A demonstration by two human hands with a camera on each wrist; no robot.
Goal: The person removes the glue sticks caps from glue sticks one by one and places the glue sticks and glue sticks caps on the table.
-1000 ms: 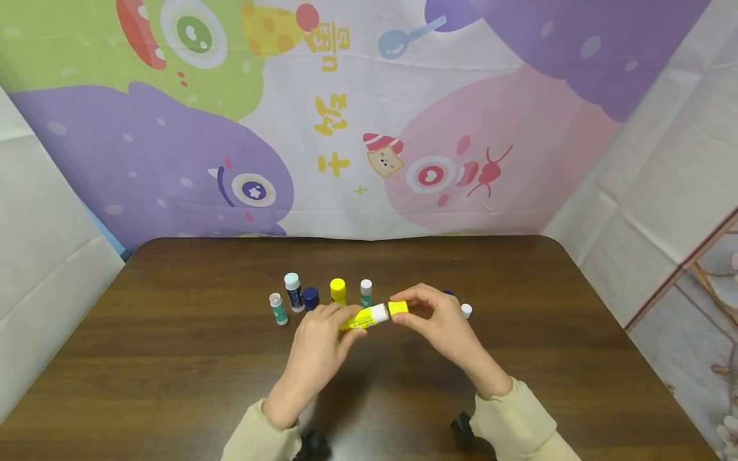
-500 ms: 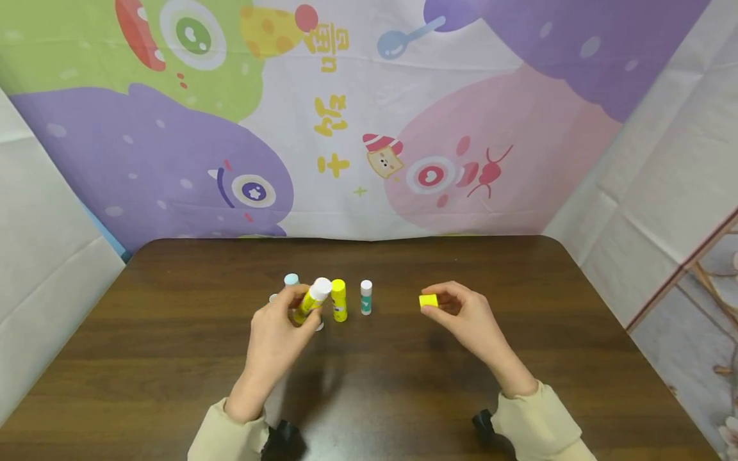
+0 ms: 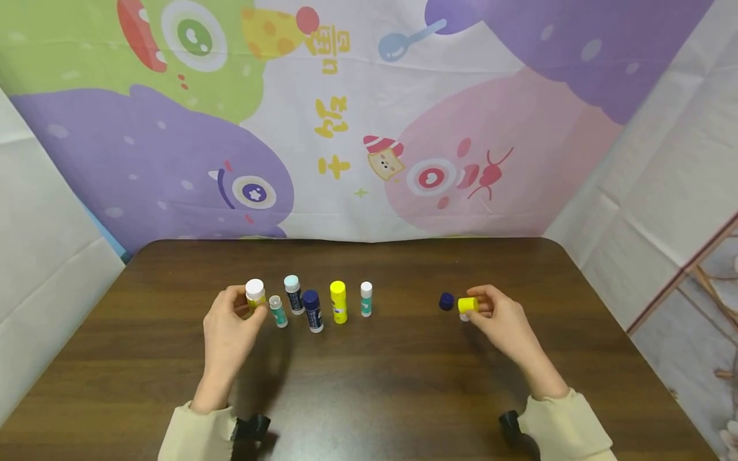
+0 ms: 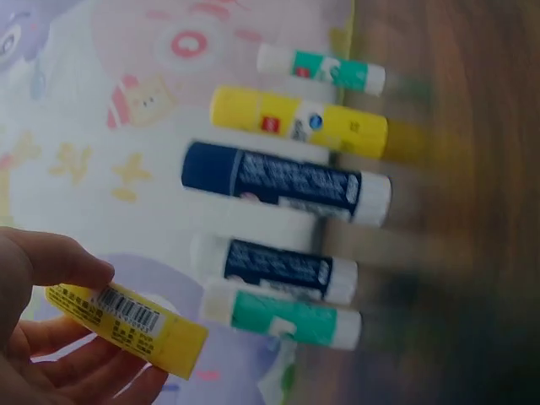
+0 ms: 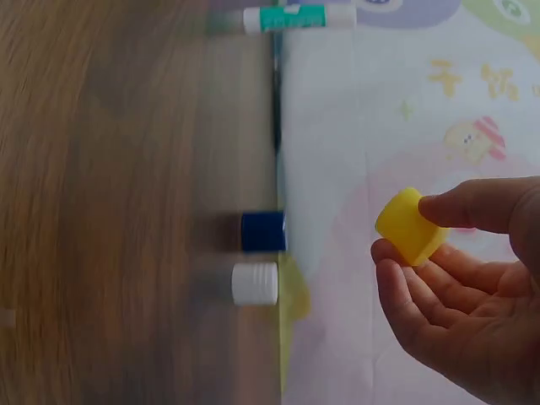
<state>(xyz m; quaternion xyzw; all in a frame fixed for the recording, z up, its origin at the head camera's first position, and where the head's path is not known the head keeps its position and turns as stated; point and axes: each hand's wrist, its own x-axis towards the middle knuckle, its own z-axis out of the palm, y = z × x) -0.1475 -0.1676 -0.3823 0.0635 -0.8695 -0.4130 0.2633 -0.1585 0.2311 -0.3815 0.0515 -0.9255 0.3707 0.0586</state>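
On the left of the table my left hand (image 3: 230,330) grips an uncapped yellow glue stick (image 4: 131,325), its white top upward in the head view. Right beside it stands an uncapped green-and-white glue stick (image 3: 278,312). Farther right my right hand (image 3: 507,326) pinches a yellow cap (image 5: 412,226) between thumb and fingers. The cap is held above the table, near a dark blue cap (image 3: 446,301) and a white cap (image 5: 255,283) that rest there. In the head view the yellow cap partly hides the white one.
Also standing on the brown table (image 3: 369,397) are a navy glue stick with a pale top (image 3: 293,294), a navy-capped glue stick (image 3: 313,312), a capped yellow glue stick (image 3: 339,302) and a small white-capped green glue stick (image 3: 366,299). A cartoon-printed cloth (image 3: 346,211) hangs behind.
The yellow cap has come off the glue stick. My left hand has carried the stick leftward past the row; my right hand has carried the cap rightward to the other caps.
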